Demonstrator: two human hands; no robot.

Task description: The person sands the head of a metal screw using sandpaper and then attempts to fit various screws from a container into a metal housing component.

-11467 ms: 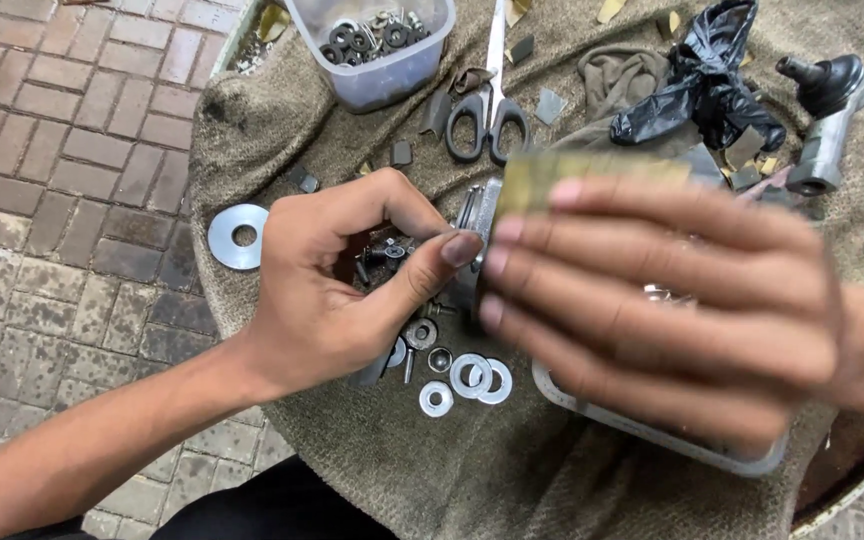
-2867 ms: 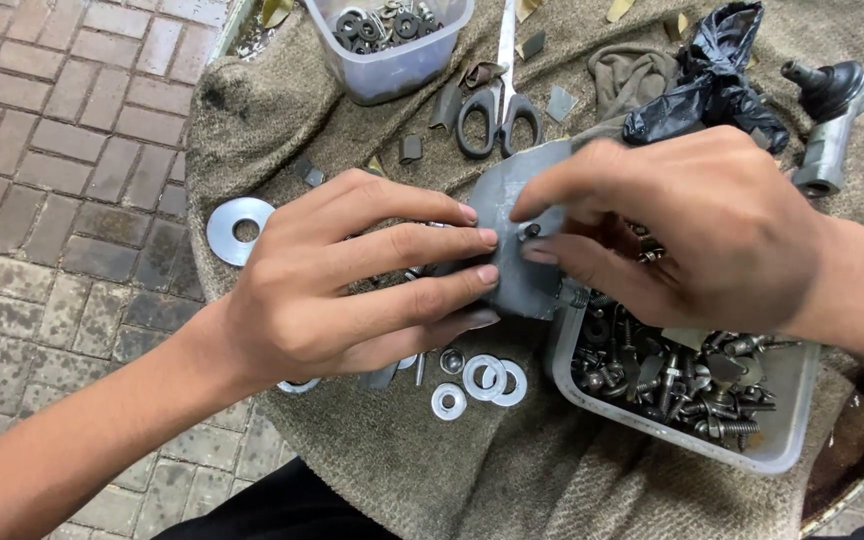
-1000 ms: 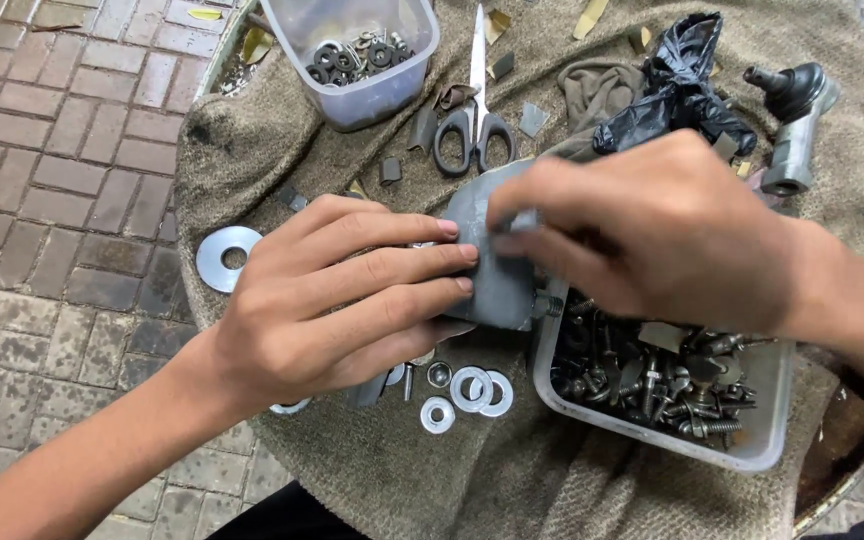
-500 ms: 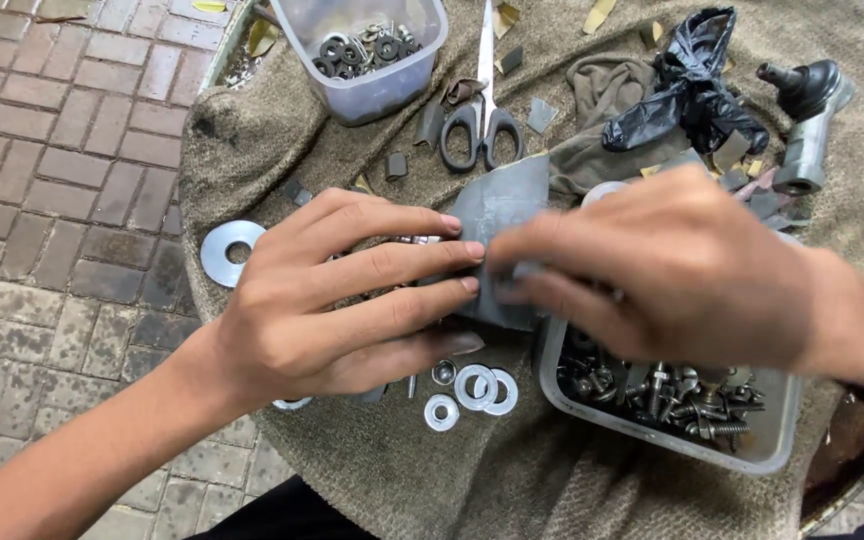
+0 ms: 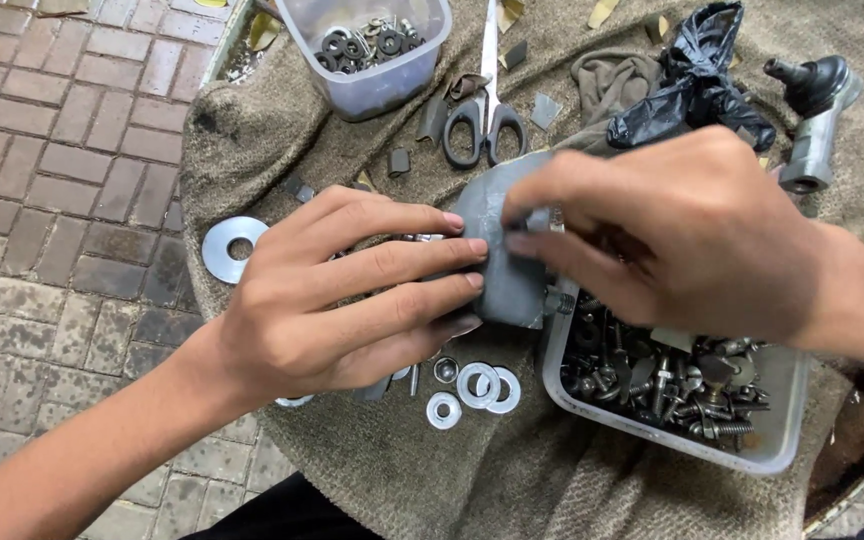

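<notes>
While the left hand (image 5: 352, 300) lays its flat fingers against a grey sheet (image 5: 502, 255) to steady it, the right hand (image 5: 672, 235) pinches the sheet's upper edge between thumb and fingertips, so both keep it raised just above the cloth-covered tabletop (image 5: 432, 480). Beside them sits a tray (image 5: 782, 455) of bolts, with washers (image 5: 472, 390) just below the left fingers, and scissors (image 5: 487, 110) and a tub (image 5: 372, 85) lie farther off.
</notes>
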